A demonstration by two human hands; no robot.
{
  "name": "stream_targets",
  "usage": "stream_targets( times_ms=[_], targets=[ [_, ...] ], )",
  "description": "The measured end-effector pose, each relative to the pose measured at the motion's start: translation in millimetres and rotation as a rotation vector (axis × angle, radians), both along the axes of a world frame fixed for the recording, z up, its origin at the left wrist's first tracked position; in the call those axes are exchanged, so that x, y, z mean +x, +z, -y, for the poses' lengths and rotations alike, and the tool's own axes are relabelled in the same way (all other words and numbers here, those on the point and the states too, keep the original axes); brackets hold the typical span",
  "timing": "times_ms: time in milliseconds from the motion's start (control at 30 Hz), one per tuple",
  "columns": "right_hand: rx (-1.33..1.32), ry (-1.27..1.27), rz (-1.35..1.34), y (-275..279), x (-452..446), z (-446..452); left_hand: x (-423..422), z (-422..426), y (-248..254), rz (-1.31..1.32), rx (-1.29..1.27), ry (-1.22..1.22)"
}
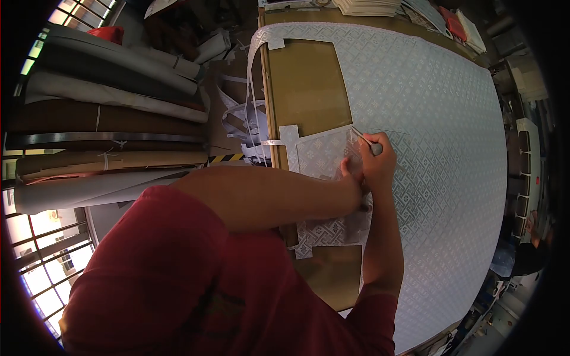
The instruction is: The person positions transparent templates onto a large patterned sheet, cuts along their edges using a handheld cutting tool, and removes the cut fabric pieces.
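Observation:
A large pale sheet with a woven lattice pattern covers much of the work table. On its left side lies a smaller see-through template. My left hand presses on the template, its thumb stretched out; the other fingers are largely hidden behind my right wrist. Just beyond it, my right hand is closed round a slim pointed tool with a rounded grey end. The tool's tip meets the template's upper right corner. My forearms cross close together at the wrists.
Brown table surface shows through cut-out areas in the sheet. Several rolls of material are stacked at left. Pale offcut strips hang by the table's left edge. Stacked papers lie at the far edge. Another person is at far right.

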State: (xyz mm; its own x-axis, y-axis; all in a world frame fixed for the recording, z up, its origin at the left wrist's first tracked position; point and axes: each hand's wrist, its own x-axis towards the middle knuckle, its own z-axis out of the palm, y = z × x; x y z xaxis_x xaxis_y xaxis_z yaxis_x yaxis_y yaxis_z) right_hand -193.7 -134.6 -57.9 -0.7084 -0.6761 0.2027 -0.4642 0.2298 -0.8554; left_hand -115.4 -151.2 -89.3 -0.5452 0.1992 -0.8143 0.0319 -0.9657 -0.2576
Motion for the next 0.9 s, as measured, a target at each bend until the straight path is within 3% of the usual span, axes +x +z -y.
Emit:
stream_targets(
  times_ms=[33, 133, 200, 233, 300, 400, 533, 633, 700, 767, 900],
  targets=[
    [0.001, 0.003, 0.003, 3, -8, 1, 3, 4, 8, 0.003, 0.001, 0.003],
    [0.092, 0.124, 0.041, 19, -41, 10, 9, 13, 31, -0.328, -1.208, -1.234],
    [0.251, 0.342, 0.18, 33, -63, 20, 15, 18, 42, -0.561, -1.989, -2.077],
    [0.249, 0.343, 0.188, 40, -73, 27, 18, 22, 46, -0.558, -1.981, -2.085],
    [0.397, 0.555, 0.196, 49, -91, 40, 23, 27, 48, -0.791, -2.105, -2.136],
    [0.434, 0.729, 0.162, 48, -107, 60, 22, 23, 39, -0.713, -2.111, -2.02],
    [0.484, 0.77, 0.234, 43, -107, 77, 22, 21, 31, -0.744, -2.074, -2.088],
    [0.421, 0.887, 0.258, 38, -86, 94, 17, 18, 31, -0.687, -2.08, -2.027],
    [0.34, 1.033, 0.279, 23, -54, 111, 11, 19, 38, -0.773, -1.967, -2.219],
    [0.305, 1.142, 0.223, 20, -14, 127, 5, 14, 26, -0.713, -1.902, -2.254],
    [0.393, 1.135, 0.078, 57, 18, 117, 4, 6, -2, -0.642, -1.872, -2.254]
  ],
)
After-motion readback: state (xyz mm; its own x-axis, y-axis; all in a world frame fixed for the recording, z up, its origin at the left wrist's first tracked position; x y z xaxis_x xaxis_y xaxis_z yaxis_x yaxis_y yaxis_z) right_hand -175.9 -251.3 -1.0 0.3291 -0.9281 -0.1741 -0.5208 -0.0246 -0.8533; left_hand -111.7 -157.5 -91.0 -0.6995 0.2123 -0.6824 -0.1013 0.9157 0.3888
